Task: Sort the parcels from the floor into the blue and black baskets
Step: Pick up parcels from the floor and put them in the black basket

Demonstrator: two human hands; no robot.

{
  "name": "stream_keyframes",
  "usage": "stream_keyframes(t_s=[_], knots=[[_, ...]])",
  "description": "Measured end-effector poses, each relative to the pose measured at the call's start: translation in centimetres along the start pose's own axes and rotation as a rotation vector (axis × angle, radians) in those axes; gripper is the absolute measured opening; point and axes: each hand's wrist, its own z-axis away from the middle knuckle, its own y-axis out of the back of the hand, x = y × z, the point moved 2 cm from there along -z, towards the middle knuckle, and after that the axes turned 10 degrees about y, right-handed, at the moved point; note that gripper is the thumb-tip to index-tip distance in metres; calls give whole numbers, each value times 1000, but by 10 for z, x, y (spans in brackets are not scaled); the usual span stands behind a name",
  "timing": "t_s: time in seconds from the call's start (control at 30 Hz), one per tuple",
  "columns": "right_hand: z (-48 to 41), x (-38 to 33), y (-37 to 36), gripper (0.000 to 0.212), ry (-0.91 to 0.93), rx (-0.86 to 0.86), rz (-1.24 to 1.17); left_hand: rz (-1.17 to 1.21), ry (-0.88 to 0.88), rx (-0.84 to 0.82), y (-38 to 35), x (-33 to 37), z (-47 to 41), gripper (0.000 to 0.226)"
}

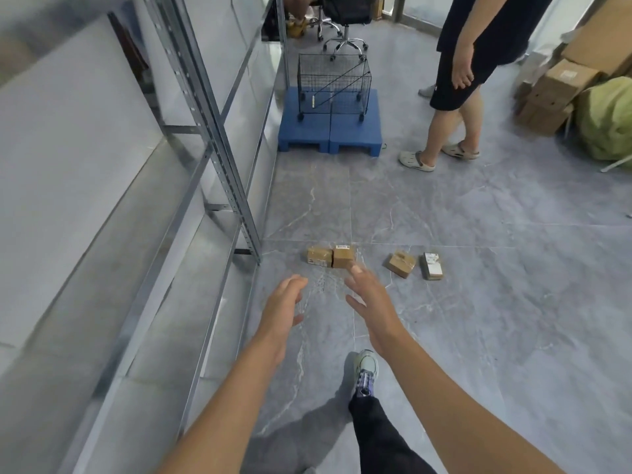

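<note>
Several small brown cardboard parcels lie in a row on the grey floor: two touching ones, a left parcel (319, 256) and a labelled parcel (343, 256), then a taped parcel (401, 264) and a flat parcel with a white label (433, 266) further right. My left hand (282, 304) and my right hand (371, 302) are both stretched out above the floor just short of the two touching parcels, fingers straight and spread, holding nothing. A black wire basket (333, 84) on castors stands on a blue plastic pallet (330, 131) further ahead. No blue basket shows.
Metal shelving (219, 138) runs along the left. A person in dark shorts (458, 80) stands at the right of the pallet. Cardboard boxes (561, 94) and a green sack (607, 121) are stacked far right. An office chair (345, 15) stands behind the basket. My shoe (366, 371) is below my hands.
</note>
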Motion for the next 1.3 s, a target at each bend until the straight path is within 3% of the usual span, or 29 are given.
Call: stream_keyframes(t_s=[0.2,0.4,0.7,0.97,1.17,1.3], knots=[[-99,14,23,78,-69,-4,-25,-4,82,37,-26,32,-84,27],[-200,32,48,62,-156,-7,-19,23,179,92,-61,71,-168,22],[-319,68,59,62,-270,-4,-32,-16,260,92,-77,102,-289,7],[-433,139,42,99,-395,33,1,-79,384,35,-65,97,-446,8],[-523,219,25,96,-462,71,36,-183,463,-4,-45,76,-577,5],[-580,280,23,85,-481,122,48,-245,486,-25,-38,43,-659,23]])
